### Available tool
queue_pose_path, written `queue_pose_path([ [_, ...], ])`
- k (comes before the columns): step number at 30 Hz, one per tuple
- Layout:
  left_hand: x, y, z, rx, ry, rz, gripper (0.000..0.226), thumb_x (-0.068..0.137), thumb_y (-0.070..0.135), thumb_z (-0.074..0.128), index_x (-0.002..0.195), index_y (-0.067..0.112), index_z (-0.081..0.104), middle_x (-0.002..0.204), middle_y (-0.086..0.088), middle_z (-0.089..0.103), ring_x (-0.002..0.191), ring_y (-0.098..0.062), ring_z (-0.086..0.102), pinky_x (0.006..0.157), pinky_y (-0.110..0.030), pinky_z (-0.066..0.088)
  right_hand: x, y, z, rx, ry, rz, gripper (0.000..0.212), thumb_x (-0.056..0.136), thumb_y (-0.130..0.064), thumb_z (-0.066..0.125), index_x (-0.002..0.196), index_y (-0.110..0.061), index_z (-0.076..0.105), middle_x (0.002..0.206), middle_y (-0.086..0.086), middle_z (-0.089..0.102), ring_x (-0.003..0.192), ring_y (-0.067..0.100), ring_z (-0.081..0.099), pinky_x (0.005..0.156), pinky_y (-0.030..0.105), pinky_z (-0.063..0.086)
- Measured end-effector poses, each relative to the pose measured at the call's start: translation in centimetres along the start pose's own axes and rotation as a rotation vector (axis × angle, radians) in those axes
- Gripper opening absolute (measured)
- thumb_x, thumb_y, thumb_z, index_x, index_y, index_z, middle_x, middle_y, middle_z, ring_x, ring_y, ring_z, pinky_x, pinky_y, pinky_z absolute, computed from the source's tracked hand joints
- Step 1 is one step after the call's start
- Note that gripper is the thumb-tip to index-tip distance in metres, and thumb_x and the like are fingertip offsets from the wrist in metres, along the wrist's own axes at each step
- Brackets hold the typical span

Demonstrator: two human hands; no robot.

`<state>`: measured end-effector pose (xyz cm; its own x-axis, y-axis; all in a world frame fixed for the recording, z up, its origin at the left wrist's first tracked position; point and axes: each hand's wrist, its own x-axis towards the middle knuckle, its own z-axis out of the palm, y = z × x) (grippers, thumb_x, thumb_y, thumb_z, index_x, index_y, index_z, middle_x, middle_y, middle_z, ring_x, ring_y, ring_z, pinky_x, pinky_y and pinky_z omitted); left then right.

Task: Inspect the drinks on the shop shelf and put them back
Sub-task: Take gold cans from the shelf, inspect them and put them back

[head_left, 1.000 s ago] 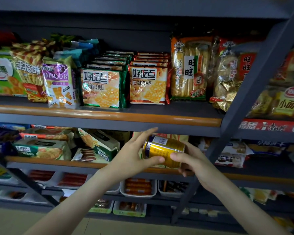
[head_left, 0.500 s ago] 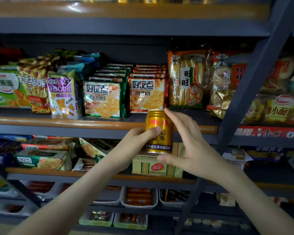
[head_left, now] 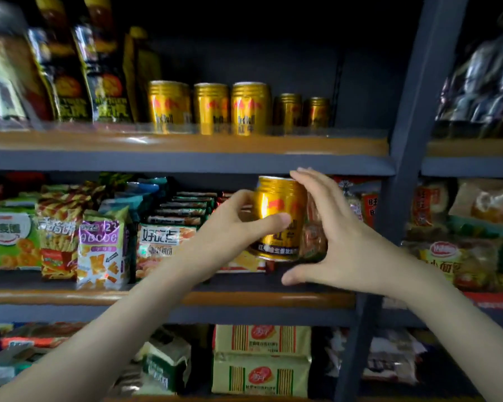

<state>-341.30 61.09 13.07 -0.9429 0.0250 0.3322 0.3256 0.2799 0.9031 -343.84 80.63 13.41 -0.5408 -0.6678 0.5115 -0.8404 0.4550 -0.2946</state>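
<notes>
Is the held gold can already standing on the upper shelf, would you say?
No, the gold can is gripped in the left hand, below the upper shelf where other cans stand.

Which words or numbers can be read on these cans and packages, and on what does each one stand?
"好吃点": cracker pack
"ABCDE", "123": purple snack bag
"Bull", "红牛": shelf can, blurred
"红牛": held can, partly covered
The other labels are too blurred to read.

Bare room right of the gold cans (head_left: 211, 108) on the top shelf (head_left: 186, 143), more in front of two set-back rear cans (head_left: 288, 111), grey upright (head_left: 418, 111) walling the right, black pouches (head_left: 70, 82) crowding the left, shelf lip just over my held can (head_left: 276, 219).
</notes>
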Motion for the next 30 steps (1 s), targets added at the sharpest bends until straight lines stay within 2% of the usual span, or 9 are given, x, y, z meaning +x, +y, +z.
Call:
queue_pose_path([
  [3, 1.7, 3.5, -0.9, 0.131, 0.131, 0.146, 0.064, 0.055, 0.064, 0.082, 0.106, 0.039, 0.054, 0.098, 0.011, 0.071, 0.088, -0.005, 0.069, 0.086, -0.039, 0.057, 1.9, -1.3, -3.1, -0.064, 0.085, -0.047, 0.104, 0.065, -0.058, 0.074, 0.130, -0.071, -0.006, 0.145, -0.040, -0.013, 0.122, -0.022, 0.007, 0.099, 0.017, 0.024],
  [5, 2.7, 5.6, -1.2, 0.213, 0.201, 0.240, 0.064, 0.057, 0.069, 0.077, 0.108, 0.041, 0.049, 0.099, 0.018, 0.065, 0.090, 0.000, 0.065, 0.085, -0.031, 0.054, 3.5, -1.9, -4.2, -0.115, 0.161, -0.091, 0.101, 0.071, -0.049, 0.076, 0.129, -0.073, -0.003, 0.146, -0.038, -0.013, 0.112, -0.021, 0.014, 0.084, 0.005, 0.035],
  [7, 3.7, 7.3, -1.4, 0.256, 0.249, 0.334, 0.055, 0.060, 0.068, 0.072, 0.104, 0.043, 0.048, 0.095, 0.020, 0.064, 0.089, 0.004, 0.062, 0.082, -0.028, 0.054, 5.0, -2.0, -5.2, -0.109, 0.260, -0.133, 0.100, 0.074, -0.039, 0.079, 0.127, -0.075, 0.003, 0.146, -0.036, -0.007, 0.115, -0.016, 0.021, 0.082, 0.000, 0.038],
  [12, 6.9, 9.8, -2.0, 0.244, 0.233, 0.464, 0.073, 0.061, 0.068, 0.065, 0.122, 0.032, 0.047, 0.101, 0.008, 0.069, 0.089, -0.007, 0.068, 0.081, -0.037, 0.059, 8.3, -1.6, -7.9, -0.069, 0.396, -0.164, 0.104, 0.070, -0.031, 0.084, 0.142, -0.058, 0.015, 0.146, -0.026, 0.011, 0.124, -0.001, 0.034, 0.096, 0.026, 0.050],
  [16, 9.4, 10.1, -2.8, 0.459, 0.219, 0.571, 0.075, 0.078, 0.063, 0.056, 0.142, 0.030, 0.036, 0.123, 0.014, 0.057, 0.106, 0.005, 0.055, 0.091, -0.013, 0.045, 10.3, -0.2, -9.2, -0.087, 0.462, -0.127, 0.097, 0.070, -0.029, 0.084, 0.142, -0.050, 0.023, 0.144, -0.024, 0.015, 0.124, 0.004, 0.038, 0.095, 0.024, 0.050],
  [19, 11.0, 9.4, -4.3, 0.763, 0.321, 0.685, 0.069, 0.090, 0.058, 0.050, 0.149, 0.026, 0.031, 0.147, 0.006, 0.044, 0.135, -0.009, 0.038, 0.109, -0.023, 0.029, 11.4, 1.3, -9.9, -0.180, 0.458, -0.051, 0.095, 0.071, -0.027, 0.084, 0.136, -0.055, 0.021, 0.143, -0.025, 0.012, 0.120, 0.003, 0.034, 0.090, 0.014, 0.045],
  [22, 12.6, 8.3, -5.8, 1.063, 0.414, 0.733, 0.067, 0.092, 0.061, 0.034, 0.148, 0.024, 0.036, 0.149, -0.004, 0.043, 0.140, -0.020, 0.035, 0.117, -0.035, 0.017, 12.7, 2.9, -10.5, -0.267, 0.416, 0.086, 0.096, 0.070, -0.026, 0.085, 0.139, -0.047, 0.022, 0.143, -0.020, 0.011, 0.116, 0.008, 0.035, 0.090, 0.017, 0.044],
  [26, 13.6, 6.1, -6.4, 1.241, 0.414, 0.751, 0.066, 0.091, 0.063, 0.028, 0.138, 0.022, 0.052, 0.137, -0.010, 0.056, 0.131, -0.027, 0.050, 0.111, -0.048, 0.028, 14.6, 5.1, -11.2, -0.348, 0.323, 0.253, 0.093, 0.064, -0.022, 0.088, 0.132, -0.033, 0.025, 0.138, -0.005, 0.020, 0.109, 0.016, 0.046, 0.081, 0.021, 0.050],
  [30, 13.8, 5.3, -6.4, 1.283, 0.455, 0.791, 0.065, 0.093, 0.061, 0.029, 0.131, 0.018, 0.058, 0.129, -0.012, 0.062, 0.120, -0.028, 0.058, 0.105, -0.051, 0.041, 16.9, 7.2, -11.0, -0.467, 0.203, 0.398, 0.091, 0.061, -0.019, 0.089, 0.122, -0.032, 0.022, 0.141, 0.009, 0.024, 0.111, 0.026, 0.052, 0.082, 0.033, 0.055],
])
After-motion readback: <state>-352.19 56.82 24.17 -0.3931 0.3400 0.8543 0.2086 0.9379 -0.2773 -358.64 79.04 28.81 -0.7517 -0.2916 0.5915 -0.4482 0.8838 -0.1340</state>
